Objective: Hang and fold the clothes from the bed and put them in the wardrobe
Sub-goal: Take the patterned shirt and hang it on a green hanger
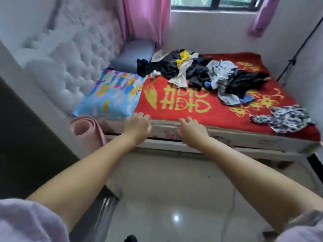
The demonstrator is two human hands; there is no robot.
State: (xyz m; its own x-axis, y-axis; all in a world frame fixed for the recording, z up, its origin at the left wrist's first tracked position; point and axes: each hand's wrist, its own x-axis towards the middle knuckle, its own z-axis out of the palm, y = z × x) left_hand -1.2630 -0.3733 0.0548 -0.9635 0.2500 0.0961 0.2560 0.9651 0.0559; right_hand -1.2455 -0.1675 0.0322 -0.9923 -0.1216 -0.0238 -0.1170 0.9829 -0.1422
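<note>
A person reaches both arms toward the bed (227, 135), left hand (136, 127) and right hand (192, 130) empty, fingers loosely curled near its edge. Nothing looks folded or hung: one heap of clothes (201, 70) lies at twelve o'clock, one patterned garment (283, 119) apart at three o'clock. Two pillows sit at eleven. No wardrobe shows.

Both bare forearms extend forward toward 12 o'clock, sleeves pushed up near the elbows. Left hand (137, 127) and right hand (191, 129) are palm-down, fingers loosely curled, holding nothing. Hands level, slightly apart.
</note>
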